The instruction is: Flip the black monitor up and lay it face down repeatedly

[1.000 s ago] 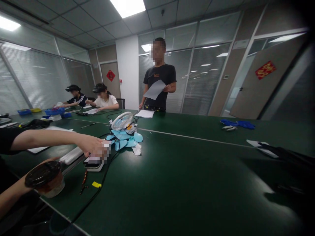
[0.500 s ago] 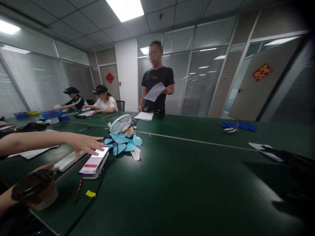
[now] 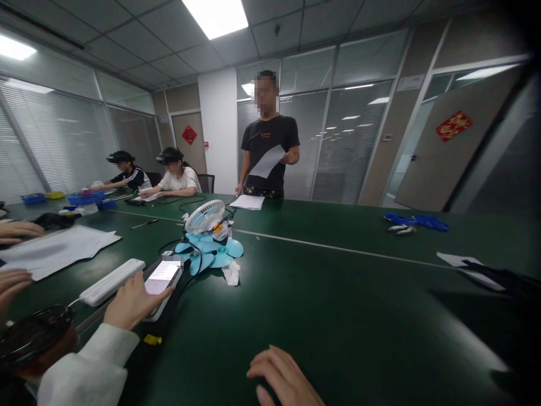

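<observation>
My left hand, in a white sleeve, reaches in from the lower left. Its fingers lie stretched out on the near edge of a lit phone that lies flat on the green table. My right hand rests palm down on the table at the bottom centre, fingers loosely apart and holding nothing. Just past the phone lie a small white desk fan, light blue fan blades and a black cable.
A white power strip lies left of the phone, a yellow tag near it. A co-worker's hands rest by papers and a dark-lidded cup. A person stands holding paper. Blue gloves lie far right.
The co-worker's bare arm has drawn back from the phone to the left. My left hand has come onto the phone, and my right hand has appeared on the table.
</observation>
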A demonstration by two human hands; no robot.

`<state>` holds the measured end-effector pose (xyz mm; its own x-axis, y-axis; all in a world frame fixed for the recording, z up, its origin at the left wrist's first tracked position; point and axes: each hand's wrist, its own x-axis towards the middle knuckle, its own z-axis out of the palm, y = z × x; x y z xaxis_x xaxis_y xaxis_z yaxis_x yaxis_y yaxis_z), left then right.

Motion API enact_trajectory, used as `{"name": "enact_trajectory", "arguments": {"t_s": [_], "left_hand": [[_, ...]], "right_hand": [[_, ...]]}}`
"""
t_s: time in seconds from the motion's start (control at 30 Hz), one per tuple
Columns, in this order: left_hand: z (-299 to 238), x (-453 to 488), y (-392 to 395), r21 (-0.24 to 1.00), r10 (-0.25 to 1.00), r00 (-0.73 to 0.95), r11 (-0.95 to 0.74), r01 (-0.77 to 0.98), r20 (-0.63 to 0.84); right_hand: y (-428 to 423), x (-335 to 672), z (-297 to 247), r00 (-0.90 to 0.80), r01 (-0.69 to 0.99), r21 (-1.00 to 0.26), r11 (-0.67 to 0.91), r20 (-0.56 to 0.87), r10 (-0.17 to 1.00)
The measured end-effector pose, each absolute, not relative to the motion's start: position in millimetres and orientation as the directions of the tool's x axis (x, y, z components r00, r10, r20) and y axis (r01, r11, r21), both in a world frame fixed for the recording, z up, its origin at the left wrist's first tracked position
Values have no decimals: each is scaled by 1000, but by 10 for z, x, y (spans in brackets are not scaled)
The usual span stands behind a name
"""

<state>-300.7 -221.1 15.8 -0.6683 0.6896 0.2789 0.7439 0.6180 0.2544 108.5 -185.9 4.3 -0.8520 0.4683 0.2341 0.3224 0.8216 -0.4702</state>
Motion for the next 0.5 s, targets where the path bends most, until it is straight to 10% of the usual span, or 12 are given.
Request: {"name": "enact_trajectory", "arguments": {"t_s": [0.17,0.5], "left_hand": [[147,-3056,-2068,219,682,-730,707,672,40],[137,-2963,-2029,220,638,-769,744,631,48]], "right_hand": [[-1714,888,73,-853,235,-531,814,289,435],[-1658,302,41,-759,144,-669,729,398,516]]}}
